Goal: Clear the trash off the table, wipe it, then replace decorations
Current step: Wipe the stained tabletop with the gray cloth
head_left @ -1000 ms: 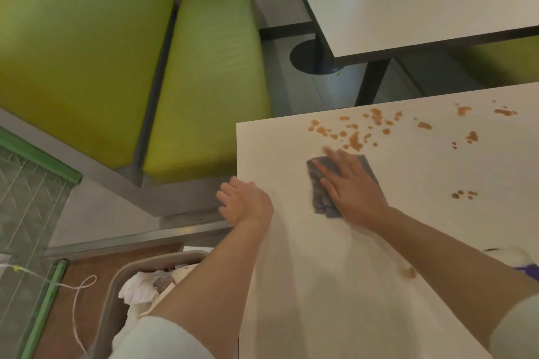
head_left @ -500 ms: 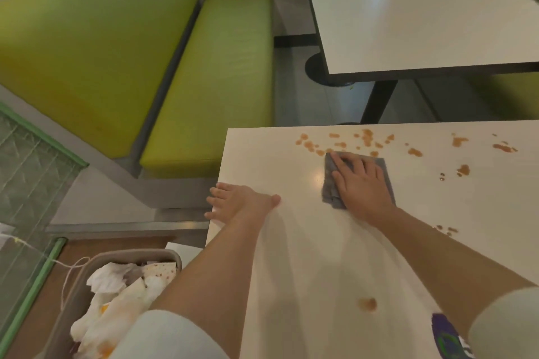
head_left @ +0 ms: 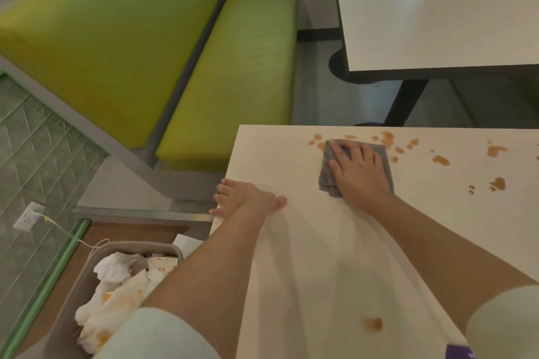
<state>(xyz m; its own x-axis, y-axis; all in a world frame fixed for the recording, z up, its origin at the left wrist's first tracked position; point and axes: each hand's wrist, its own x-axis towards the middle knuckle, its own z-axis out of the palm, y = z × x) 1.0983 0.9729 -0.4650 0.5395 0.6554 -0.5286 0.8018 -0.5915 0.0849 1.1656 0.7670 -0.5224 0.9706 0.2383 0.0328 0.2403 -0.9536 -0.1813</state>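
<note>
Fingers [head_left: 354, 154] of our right hand [head_left: 360, 173] lie straight and spread, pressing flat on the folded grey cleaning cloth [head_left: 328, 175] near the far edge of the cream rectangular tabletop [head_left: 335, 242]. Brown sauce splatters [head_left: 440, 160] dot the surface just beyond and to the right of those fingertips. Our left hand [head_left: 248, 199] rests open on the table's left edge, fingers over the side. Below it stands a grey plastic bin [head_left: 87, 277] of stained white napkins [head_left: 116, 294], beside the green padded bench [head_left: 233, 79]
</note>
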